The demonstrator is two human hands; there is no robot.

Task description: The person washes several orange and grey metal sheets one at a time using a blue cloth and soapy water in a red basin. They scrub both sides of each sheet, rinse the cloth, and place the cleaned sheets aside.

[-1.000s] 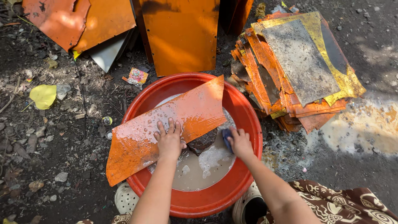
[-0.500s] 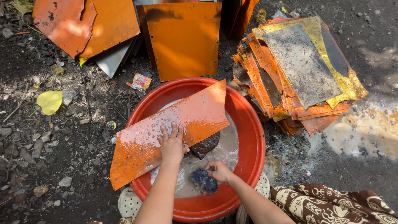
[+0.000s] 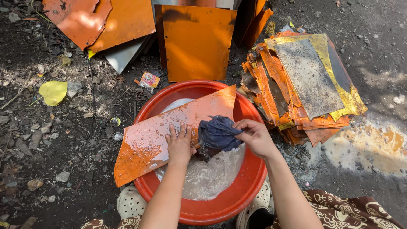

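Left hand [image 3: 180, 144] flat, fingers spread, gripping nothing, pressing wet orange metal sheet [image 3: 169, 133] across round red plastic basin [image 3: 250, 186], frame centre. Right hand [image 3: 254, 136] clenched on dark blue rag [image 3: 218, 133]. Small colourful square wrapper [image 3: 149, 79] upper left.

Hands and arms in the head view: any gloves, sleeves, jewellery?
None visible. The left hand and right hand are bare, with wet fingers. Both forearms are uncovered to the frame's edge, with no sleeves, watch, rings or bracelets in view.
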